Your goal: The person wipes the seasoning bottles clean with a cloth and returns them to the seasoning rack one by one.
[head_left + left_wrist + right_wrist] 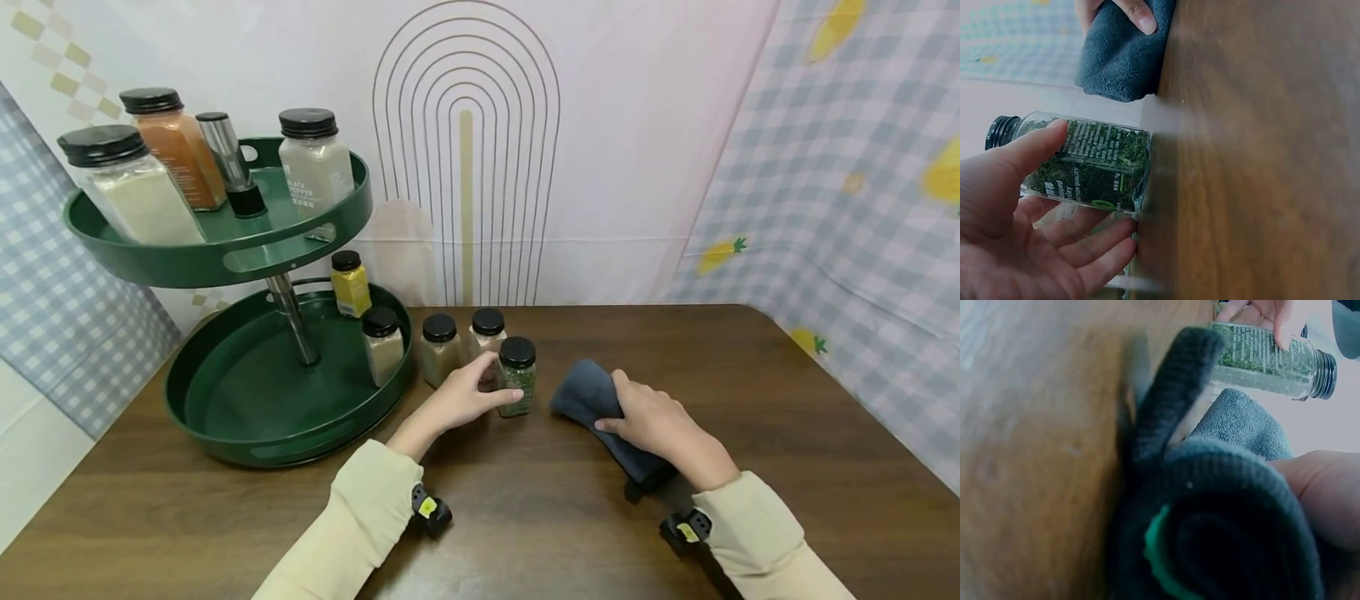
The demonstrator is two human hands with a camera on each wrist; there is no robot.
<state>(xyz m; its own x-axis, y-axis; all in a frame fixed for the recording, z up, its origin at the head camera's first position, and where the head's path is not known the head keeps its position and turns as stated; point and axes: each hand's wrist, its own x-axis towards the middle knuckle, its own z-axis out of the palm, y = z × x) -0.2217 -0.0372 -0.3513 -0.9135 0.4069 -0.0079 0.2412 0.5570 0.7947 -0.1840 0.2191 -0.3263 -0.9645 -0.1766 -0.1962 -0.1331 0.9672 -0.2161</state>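
Observation:
My left hand [465, 392] is at a small glass jar of chopped parsley [517, 379], black-capped and upright on the table. In the left wrist view the thumb lies across the jar's label [1094, 144] and the other fingers reach behind it. To the right, my right hand [656, 417] grips a folded dark blue-grey towel [588, 392] from above. The towel lies low over the table, its far end near the parsley jar. In the right wrist view the rolled towel [1235, 425] fills the foreground, with a green edge showing in its folds.
Two more black-capped spice jars, one brown [440, 354] and one pale [487, 325], stand behind the left hand. A two-tier green turntable rack [225, 450] is at the left, with larger jars [318, 171] above and a yellow jar [351, 287] below. A patterned cloth backdrop [600, 208] borders the table.

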